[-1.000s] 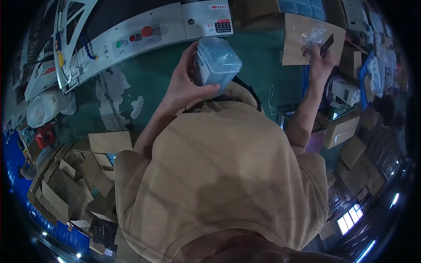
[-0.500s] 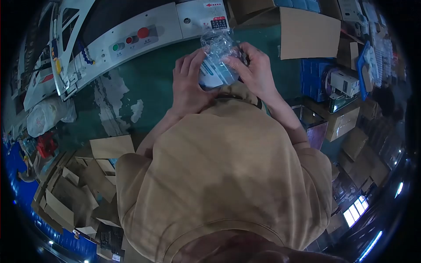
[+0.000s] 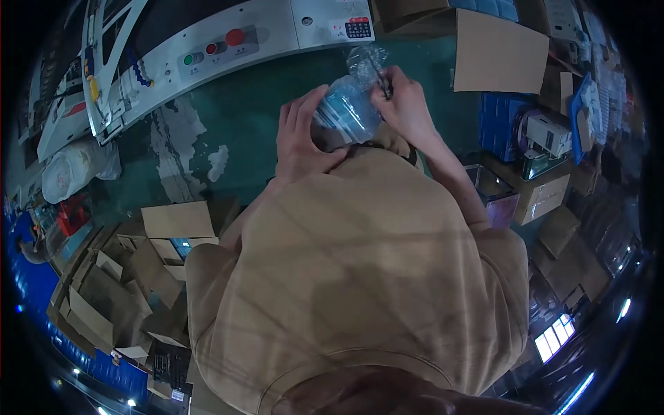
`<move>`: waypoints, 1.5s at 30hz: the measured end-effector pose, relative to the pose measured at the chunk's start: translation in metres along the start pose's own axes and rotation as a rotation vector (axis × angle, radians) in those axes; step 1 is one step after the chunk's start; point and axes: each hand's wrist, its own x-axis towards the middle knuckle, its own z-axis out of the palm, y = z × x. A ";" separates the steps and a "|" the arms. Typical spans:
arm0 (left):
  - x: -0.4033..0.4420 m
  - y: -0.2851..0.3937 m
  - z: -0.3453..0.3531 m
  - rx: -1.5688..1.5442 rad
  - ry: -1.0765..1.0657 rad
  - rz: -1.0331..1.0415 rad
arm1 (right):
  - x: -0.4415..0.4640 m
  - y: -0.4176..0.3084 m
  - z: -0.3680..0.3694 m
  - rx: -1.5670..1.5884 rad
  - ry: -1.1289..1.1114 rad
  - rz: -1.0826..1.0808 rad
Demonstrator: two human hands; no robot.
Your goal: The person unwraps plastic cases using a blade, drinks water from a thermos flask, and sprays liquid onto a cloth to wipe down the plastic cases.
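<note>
A blue-and-white pack [image 3: 349, 114] in clear plastic wrap is held close to my chest. My left hand [image 3: 299, 138] curls round its left side, with the thumb below and the fingers along the upper edge. Loose, crumpled clear film [image 3: 366, 62] rises from the top right of the pack. On that side my right hand [image 3: 409, 109] is closed round a slim dark tool [image 3: 384, 86], its end pointing up beside the film. The tool's exact kind is hard to make out, since the fingers cover most of it.
A white machine [image 3: 277, 38] with a red button [image 3: 235, 37] borders the green surface [image 3: 235, 114] ahead. At upper right stands an open cardboard box [image 3: 501, 52] beside blue packs [image 3: 501, 124]. Cut cartons [image 3: 176, 220] fill the lower left; a white plastic bag [image 3: 69, 176] lies above them.
My right hand has come off the pack's face and closed at its upper right, by the film. The pack shows more of its front. The whole view has shifted slightly.
</note>
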 end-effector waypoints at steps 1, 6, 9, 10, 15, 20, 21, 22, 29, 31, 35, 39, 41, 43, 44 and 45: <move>0.000 0.001 -0.001 -0.038 0.026 0.005 | 0.001 0.003 -0.002 -0.087 0.013 0.070; 0.002 0.001 -0.002 -0.081 0.022 0.015 | -0.001 -0.009 -0.010 0.179 0.094 0.130; 0.003 -0.001 -0.004 0.002 -0.011 0.083 | -0.006 -0.023 -0.011 0.183 0.086 -0.048; 0.004 -0.002 -0.003 0.033 0.011 0.135 | -0.007 -0.025 -0.010 0.083 0.054 -0.175; 0.003 -0.005 -0.003 0.112 0.069 0.177 | -0.012 -0.041 -0.009 0.171 0.014 -0.087; 0.002 -0.006 -0.006 0.207 0.044 0.167 | -0.007 -0.045 -0.008 0.124 -0.030 -0.059; 0.001 -0.005 -0.007 0.202 0.039 0.146 | -0.006 -0.043 -0.007 0.125 -0.034 -0.058; 0.000 -0.005 -0.007 0.196 0.033 0.123 | -0.006 -0.040 -0.005 0.176 -0.061 -0.003; -0.006 -0.012 -0.005 0.115 0.025 0.066 | 0.001 -0.036 -0.005 0.320 -0.276 0.265; -0.005 -0.011 -0.008 0.087 0.051 0.075 | -0.001 -0.030 -0.002 0.110 -0.159 0.092; -0.006 -0.011 -0.009 0.038 0.112 0.174 | 0.002 0.004 -0.005 -0.394 0.116 -0.070; -0.003 -0.007 -0.014 -0.071 0.137 0.233 | -0.001 0.002 -0.021 0.113 -0.041 0.356; -0.006 -0.003 -0.014 -0.064 0.104 0.196 | -0.005 0.012 -0.015 0.052 -0.001 0.131; -0.006 0.004 -0.012 -0.589 0.178 -0.127 | -0.008 0.027 0.005 -0.115 -0.022 -0.092; 0.004 0.002 -0.018 -0.799 0.151 -0.203 | -0.006 0.031 0.018 -0.218 -0.075 -0.090; 0.011 0.001 -0.018 -0.905 0.147 -0.243 | -0.006 0.028 0.022 -0.123 -0.205 0.067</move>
